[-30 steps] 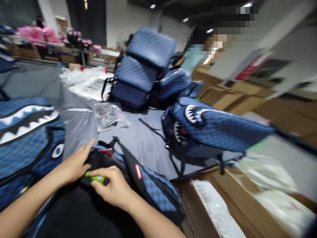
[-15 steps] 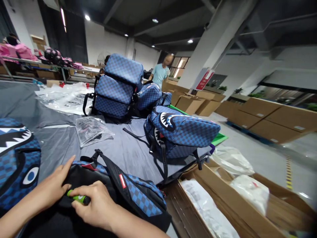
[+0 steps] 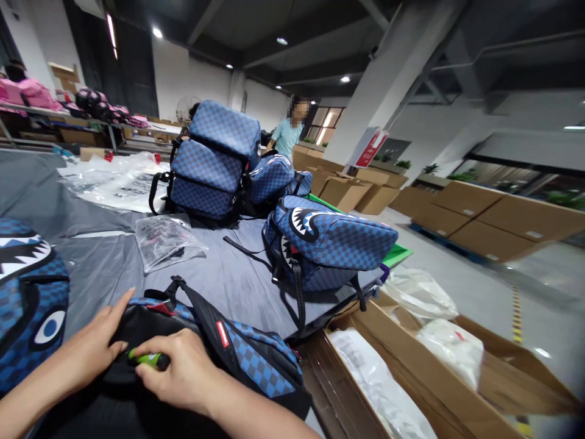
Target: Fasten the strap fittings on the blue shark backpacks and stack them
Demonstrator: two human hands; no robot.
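In front of me lies a blue-and-black checkered backpack (image 3: pixel 269 360), its black back side and a shoulder strap facing up. My left hand (image 3: pixel 98 341) grips the left edge of it, thumb on the black panel and the other fingers partly hidden. A short green tool with a black end (image 3: pixel 148 360) is pinched in my right hand (image 3: pixel 180 369). Its tip meets the black panel close to my left thumb; the exact kind of tool does not show. At the far left stands another checkered backpack (image 3: pixel 34 311) with a shark mouth and an eye.
Beyond, stacked checkered backpacks (image 3: pixel 214 161) and a shark-mouth backpack (image 3: pixel 333 241) rest on the grey-covered table (image 3: pixel 223 268). A clear plastic bag (image 3: pixel 167 241) lies nearby. Open cardboard boxes (image 3: pixel 379 341) with white bags flank the right side. A person (image 3: pixel 286 137) stands farther back.
The view has shifted slightly, moving the scene a little leftward. My right hand and the green tool have moved slightly right, away from my left thumb. My left hand still holds the backpack edge.
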